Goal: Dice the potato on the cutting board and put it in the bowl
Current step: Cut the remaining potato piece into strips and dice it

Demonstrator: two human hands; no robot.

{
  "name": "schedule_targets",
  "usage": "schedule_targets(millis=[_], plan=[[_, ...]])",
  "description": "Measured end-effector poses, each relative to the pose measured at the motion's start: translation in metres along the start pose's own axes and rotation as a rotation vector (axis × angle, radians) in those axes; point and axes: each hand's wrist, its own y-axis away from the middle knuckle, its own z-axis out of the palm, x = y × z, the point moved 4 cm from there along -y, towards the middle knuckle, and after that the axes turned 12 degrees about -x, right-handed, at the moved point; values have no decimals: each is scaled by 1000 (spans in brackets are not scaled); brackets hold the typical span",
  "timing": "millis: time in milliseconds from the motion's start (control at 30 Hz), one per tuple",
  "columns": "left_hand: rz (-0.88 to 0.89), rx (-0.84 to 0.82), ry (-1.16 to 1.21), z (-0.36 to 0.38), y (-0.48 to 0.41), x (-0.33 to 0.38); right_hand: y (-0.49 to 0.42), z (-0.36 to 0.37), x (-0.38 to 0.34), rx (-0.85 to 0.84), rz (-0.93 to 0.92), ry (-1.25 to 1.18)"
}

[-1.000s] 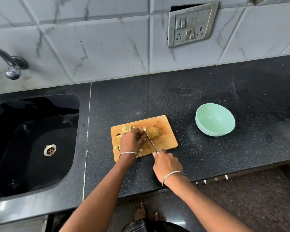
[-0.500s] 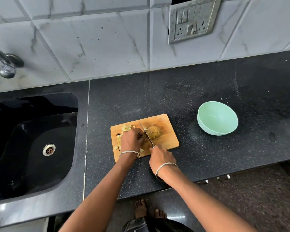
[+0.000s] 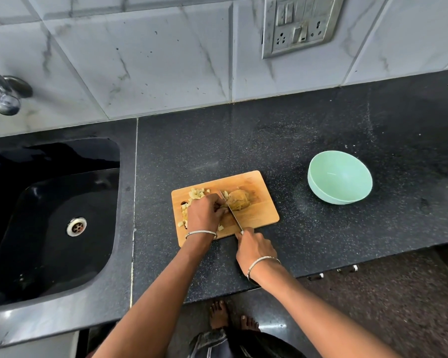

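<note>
Head view. Potato (image 3: 239, 200): a large uncut piece, yellow-brown, lies near the middle of the board (image 3: 260, 215), just right of the knife (image 3: 232, 214). Dice (image 3: 197, 193): a loose heap of pale cubes on the board's left part, partly hidden by the left hand (image 3: 204, 213), with a few at the near-left edge. Left hand: on the board, fingers curled down, holding a part of the potato against the left side of the blade; that part is mostly hidden under the fingers. Right hand (image 3: 254, 250): at the board's near edge, closed round the knife handle, which the fist hides; the blade runs from it slantwise toward the board's far side, between the left fingers and the uncut piece. Each wrist carries a thin metal bangle. Board: wooden, set slightly askew on the counter (image 3: 308, 130), which is dark and speckled. Bowl (image 3: 339, 177): mint green, nothing in it, on the counter well right of the board. Sink (image 3: 49, 228): black, left of the counter, with a steel drain. Tap (image 3: 4, 95): on the wall above the sink. Socket plate (image 3: 299, 24): on the marbled tile wall. Bare feet show below the counter's edge.
</note>
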Motion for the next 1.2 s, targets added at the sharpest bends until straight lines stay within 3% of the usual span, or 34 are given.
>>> schedule_targets(millis=[233, 600, 933, 1200], plan=[[0, 1, 18, 0, 3, -2, 33, 1, 27, -71, -13, 39], [25, -38, 101, 4, 6, -5, 34, -7, 22, 9, -38, 36], [11, -42, 54, 0, 5, -2, 36, -4, 23, 32, -61, 18], [53, -167, -84, -7, -9, 10, 28, -6, 13, 50, -95, 24]])
